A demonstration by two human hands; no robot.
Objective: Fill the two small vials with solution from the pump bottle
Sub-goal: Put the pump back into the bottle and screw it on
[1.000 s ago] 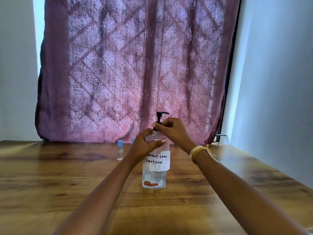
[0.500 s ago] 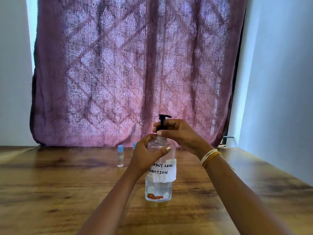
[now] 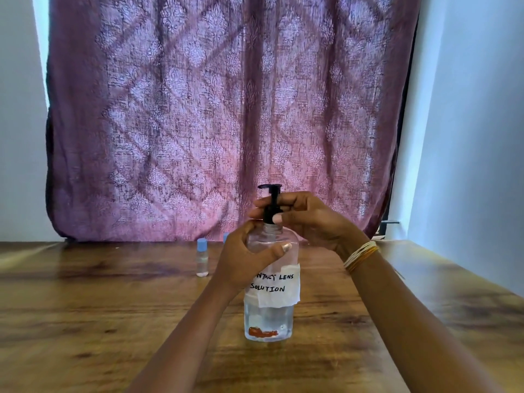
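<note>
A clear pump bottle [image 3: 268, 316] with a white label reading "contact lens solution" stands upright on the wooden table [image 3: 85, 321]. Its black pump head [image 3: 270, 195] rises above my fingers. My left hand [image 3: 246, 263] wraps around the bottle's shoulder. My right hand [image 3: 309, 219] pinches the black collar at the neck. Behind and to the left stands a small clear vial with a blue cap [image 3: 202, 260]. A second blue cap [image 3: 226, 237] peeks out behind my left hand, its vial hidden.
A purple patterned curtain [image 3: 221, 117] hangs behind the table's far edge. A pale wall [image 3: 476, 137] runs along the right side. Thread bangles [image 3: 361, 255] circle my right wrist.
My right fingers have shifted around the pump collar and the black pump head now faces left instead of right. The left hand keeps its hold on the bottle. The view has tilted slightly.
</note>
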